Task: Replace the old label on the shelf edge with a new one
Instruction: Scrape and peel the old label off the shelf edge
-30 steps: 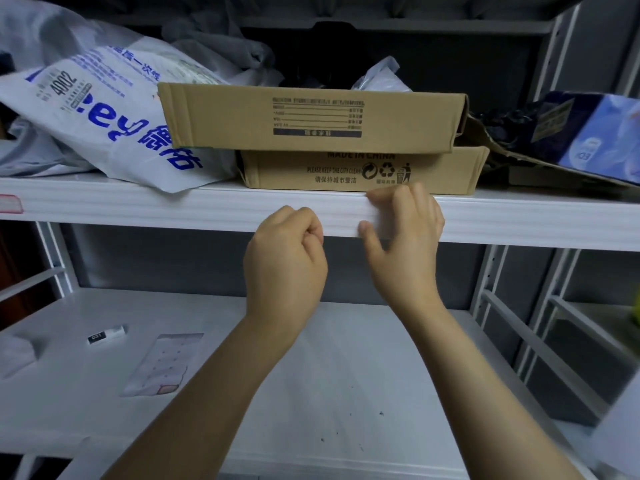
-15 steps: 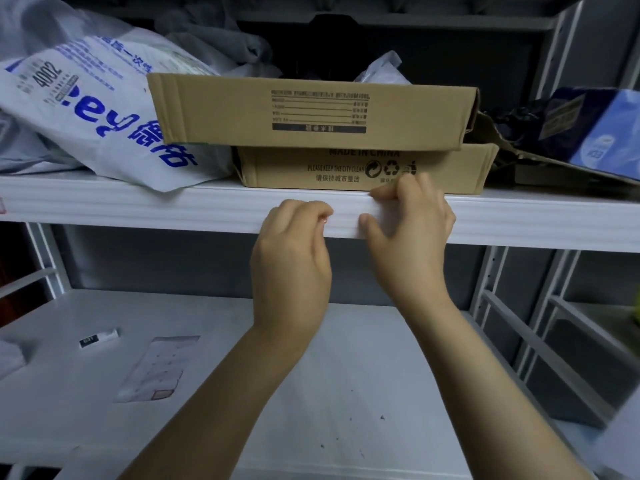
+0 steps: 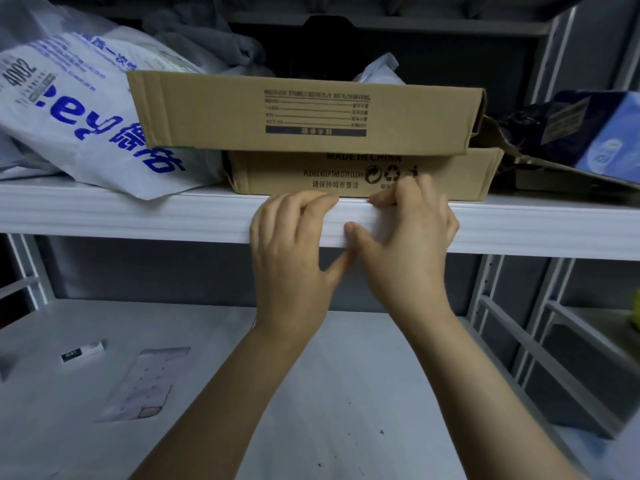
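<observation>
The white shelf edge (image 3: 138, 216) runs across the middle of the view. A white label (image 3: 363, 230) lies on its front face, mostly covered by my hands. My left hand (image 3: 294, 247) has its curled fingers hooked over the top lip of the edge just left of the label, with the thumb underneath. My right hand (image 3: 408, 237) touches my left; its fingertips sit on the top lip and its thumb presses on the label's front. How far the label is stuck down is hidden.
Two stacked cardboard boxes (image 3: 311, 116) sit on the shelf right behind my hands, a white printed plastic bag (image 3: 86, 126) to their left and a blue box (image 3: 595, 133) to the right. On the lower shelf (image 3: 346, 375) lie a label sheet (image 3: 149, 382) and a small white stick (image 3: 83, 351).
My left hand has risen from a fist in front of the edge to hooking its fingers over the top lip. Both hands have drawn together until they touch.
</observation>
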